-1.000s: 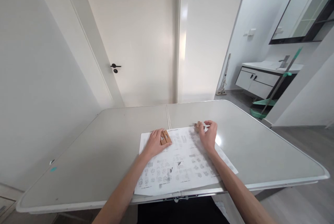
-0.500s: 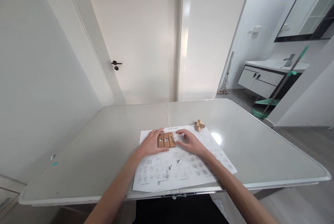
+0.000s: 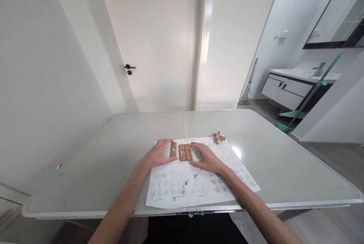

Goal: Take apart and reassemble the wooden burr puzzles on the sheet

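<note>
Three flat brown wooden puzzle pieces with cut-outs lie on a printed paper sheet [image 3: 170,177]. My left hand [image 3: 157,155] has its thumb and fingers at the two ends of the left puzzle piece [image 3: 173,150], which stands apart from the others. Side by side and touching are the middle puzzle piece [image 3: 182,153] and the right puzzle piece [image 3: 188,153], which has a closed slot. My right hand [image 3: 207,157] spans the right piece, forefinger at its far end and thumb at its near end. An interlocked wooden burr puzzle [image 3: 218,137] sits beyond my right hand.
The sheet lies on a grey folding table [image 3: 113,168] with a pale rim and a centre seam. Behind the table is a white door [image 3: 159,39] with a black handle. To the right are a washbasin cabinet [image 3: 287,88] and a green dustpan [image 3: 284,125].
My left hand has slid the left puzzle piece leftward, opening a gap beside the middle one. My right hand has come in to the right piece. The head view has shifted slightly.
</note>
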The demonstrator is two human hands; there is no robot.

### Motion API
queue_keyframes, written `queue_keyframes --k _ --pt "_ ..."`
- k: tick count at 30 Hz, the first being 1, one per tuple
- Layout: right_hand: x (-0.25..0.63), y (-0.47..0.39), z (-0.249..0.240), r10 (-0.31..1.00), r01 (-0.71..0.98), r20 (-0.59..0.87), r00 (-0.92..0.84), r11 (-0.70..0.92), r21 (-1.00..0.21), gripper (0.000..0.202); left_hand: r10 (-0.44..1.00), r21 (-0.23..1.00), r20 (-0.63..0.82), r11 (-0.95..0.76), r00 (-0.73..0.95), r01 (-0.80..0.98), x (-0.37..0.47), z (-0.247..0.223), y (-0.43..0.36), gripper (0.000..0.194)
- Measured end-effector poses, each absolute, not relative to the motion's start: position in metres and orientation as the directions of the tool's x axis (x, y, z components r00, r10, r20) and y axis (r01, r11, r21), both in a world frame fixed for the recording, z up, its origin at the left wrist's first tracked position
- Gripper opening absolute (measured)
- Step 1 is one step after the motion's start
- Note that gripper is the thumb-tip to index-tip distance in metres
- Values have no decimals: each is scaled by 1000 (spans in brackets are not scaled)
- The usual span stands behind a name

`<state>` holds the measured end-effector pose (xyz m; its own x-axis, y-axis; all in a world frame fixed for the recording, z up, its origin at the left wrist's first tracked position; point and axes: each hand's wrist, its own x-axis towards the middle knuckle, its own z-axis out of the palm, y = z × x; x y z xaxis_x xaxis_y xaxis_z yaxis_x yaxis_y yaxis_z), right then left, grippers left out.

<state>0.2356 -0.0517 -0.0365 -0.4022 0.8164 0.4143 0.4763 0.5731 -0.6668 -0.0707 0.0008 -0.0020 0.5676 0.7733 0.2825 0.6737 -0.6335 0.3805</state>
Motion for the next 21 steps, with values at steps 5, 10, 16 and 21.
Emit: queue_keyframes --k 5,10,16,21 --pt "233 -50 -38 808 516 409 -425 587 -624 76 751 329 336 -659 568 677 -72 -1 2 53" --pt "230 -46 -39 805 540 402 -436 592 -599 78 793 305 369 -596 485 743 -73 -8 7 45" --pt "228 -44 -38 797 547 408 -445 603 -581 75 818 296 385 -547 426 783 -75 -13 10 31" --pt "226 -46 -34 787 544 433 -438 616 -570 67 818 297 394 -544 418 785 -76 -17 12 28"
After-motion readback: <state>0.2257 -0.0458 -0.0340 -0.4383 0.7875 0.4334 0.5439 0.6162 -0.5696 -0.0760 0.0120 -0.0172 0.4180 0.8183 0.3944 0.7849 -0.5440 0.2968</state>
